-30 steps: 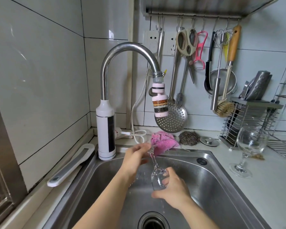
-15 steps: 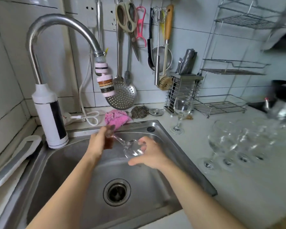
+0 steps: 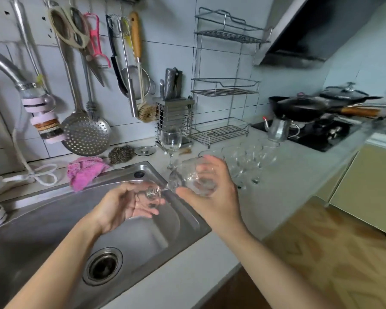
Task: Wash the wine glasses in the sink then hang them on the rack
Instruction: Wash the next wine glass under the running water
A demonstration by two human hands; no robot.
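A clear wine glass (image 3: 187,178) lies on its side in the air over the right rim of the steel sink (image 3: 54,221). My right hand (image 3: 212,192) grips its bowl from the right. My left hand (image 3: 123,204) is palm up over the basin, thumb and fingers loosely around the glass's foot. Another wine glass (image 3: 170,141) stands upright on the counter behind them. Several more glasses (image 3: 250,161), blurred, stand on the counter to the right. The three-tier wire rack (image 3: 225,90) stands against the tiled wall behind them.
The faucet with its filter head (image 3: 42,117) hangs over the sink's left side, and the drain (image 3: 103,263) sits near me. A pink cloth (image 3: 85,170), a scourer (image 3: 120,153) and a knife block (image 3: 173,112) line the back. Utensils hang on the wall. A kettle (image 3: 279,128) and pans sit at the stove.
Both hands carried the glass up and right, from under the faucet to the sink's right rim. My view swung right, bringing the rack, counter glasses and stove into sight.
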